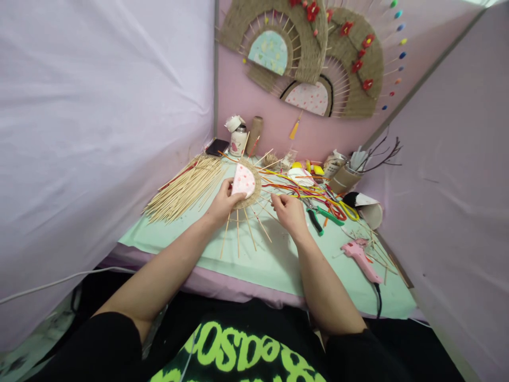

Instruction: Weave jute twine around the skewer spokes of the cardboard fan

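My left hand (226, 202) grips a half-round woven fan (244, 181) by its flat side, thumb on the front. The fan has a white centre with pink spots, a band of wound tan twine (256, 183) and thin wooden sticks (247, 228) fanning out from it. Just right of the fan, my right hand (287, 211) is closed, its fingertips pinched together near the stick ends. A thin strand seems to run from the fan towards it, but what the fingers pinch is too small to make out.
A heap of thin sticks (186, 188) lies at left. Green-handled pliers (316, 220), coloured pipe cleaners (286, 188) and a pink glue gun (361, 259) lie at right. Behind stand a white bottle (238, 140) and a twine cone (255, 135). Finished fans (353, 63) hang on the back wall.
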Demonstrator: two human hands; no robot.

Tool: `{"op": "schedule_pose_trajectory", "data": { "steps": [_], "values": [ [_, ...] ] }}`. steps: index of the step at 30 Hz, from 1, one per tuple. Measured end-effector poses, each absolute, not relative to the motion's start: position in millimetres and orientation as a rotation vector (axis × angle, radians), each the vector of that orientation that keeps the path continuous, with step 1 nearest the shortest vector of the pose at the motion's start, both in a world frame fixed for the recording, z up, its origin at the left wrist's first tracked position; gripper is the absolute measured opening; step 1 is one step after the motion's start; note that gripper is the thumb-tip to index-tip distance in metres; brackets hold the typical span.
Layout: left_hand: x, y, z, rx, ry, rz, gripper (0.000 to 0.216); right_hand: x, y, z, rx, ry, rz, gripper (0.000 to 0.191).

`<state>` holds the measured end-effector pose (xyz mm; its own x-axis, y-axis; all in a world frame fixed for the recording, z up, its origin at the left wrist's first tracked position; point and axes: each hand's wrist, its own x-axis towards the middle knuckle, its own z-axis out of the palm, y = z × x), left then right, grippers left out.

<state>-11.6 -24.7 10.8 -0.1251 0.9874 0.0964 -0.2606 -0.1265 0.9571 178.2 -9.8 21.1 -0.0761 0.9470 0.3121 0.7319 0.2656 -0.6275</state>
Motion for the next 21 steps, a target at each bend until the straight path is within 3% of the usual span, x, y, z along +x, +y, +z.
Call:
{"op": "schedule_pose_trajectory", "data": {
  "steps": [12,21],
  "values": [
    [-16,-24,13,0.897,0.935,1.489,0.052,195,-38,43,-1.452,-1.884,0.116,0.041],
    [-21,-24,16,0.812,0.864,1.439,0.051,306,-84,42,-1.479,-1.183,0.116,0.041]
  ]
}}
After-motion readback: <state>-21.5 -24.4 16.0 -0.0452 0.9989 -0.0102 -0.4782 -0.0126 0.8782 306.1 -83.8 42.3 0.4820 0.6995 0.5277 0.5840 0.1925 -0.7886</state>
